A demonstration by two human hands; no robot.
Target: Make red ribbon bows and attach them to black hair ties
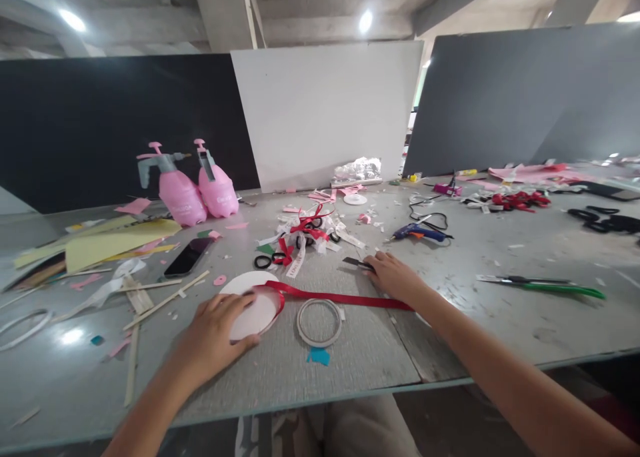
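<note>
My left hand (217, 323) is curled over the left side of a white ribbon spool (257, 310) lying flat on the table. A red ribbon (340, 298) runs from the spool to the right and passes under my right forearm. My right hand (393, 273) is closed around a thin, dark tool (356, 263), its flat end pointing left; its exact kind is hard to make out. Between my hands lies a roll of narrow tape (319, 323), with a blue scrap (319, 357) below it. Ahead sits a pile of red bows, white printed ribbons and black hair ties (307, 233).
Pink spray bottles (183, 197) stand at the back left, with a phone (187, 257) and wooden sticks (165, 300) nearer. To the right are a blue glue gun (420, 232), green-handled scissors (545, 283) and red bows (520, 200). Upright boards (330, 110) line the back.
</note>
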